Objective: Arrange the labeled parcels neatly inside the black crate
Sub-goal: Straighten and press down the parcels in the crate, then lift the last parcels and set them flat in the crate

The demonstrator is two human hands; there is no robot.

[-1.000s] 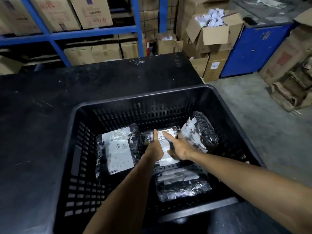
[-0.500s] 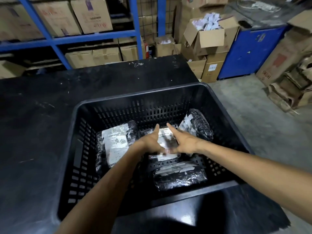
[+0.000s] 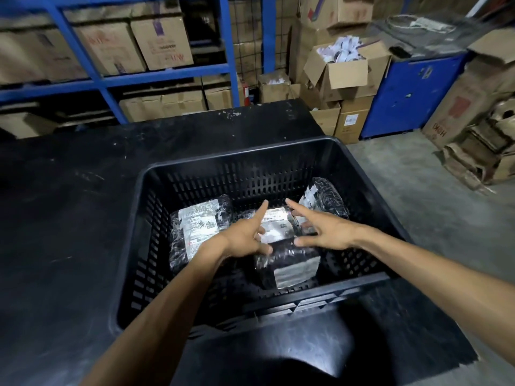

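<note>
The black slotted crate (image 3: 133,235) stands on a black table and holds several black plastic-wrapped parcels with white labels. One parcel (image 3: 199,227) lies at the left, a middle parcel (image 3: 277,224) lies between my hands, one leans at the far right (image 3: 326,196), and one lies near the front (image 3: 292,264). My left hand (image 3: 245,238) and my right hand (image 3: 324,229) hover just over the middle parcel with fingers spread, holding nothing.
The black table (image 3: 69,218) stretches left and behind the crate. Blue shelving (image 3: 92,62) with cardboard boxes stands behind it. Stacked open boxes (image 3: 345,71), a blue cabinet (image 3: 412,93) and flattened cardboard (image 3: 479,151) line the right. Grey concrete floor (image 3: 434,218) lies right of the table.
Both hands have let go of the middle parcel and lifted slightly, fingers spreading apart. The view has pulled back from the crate.
</note>
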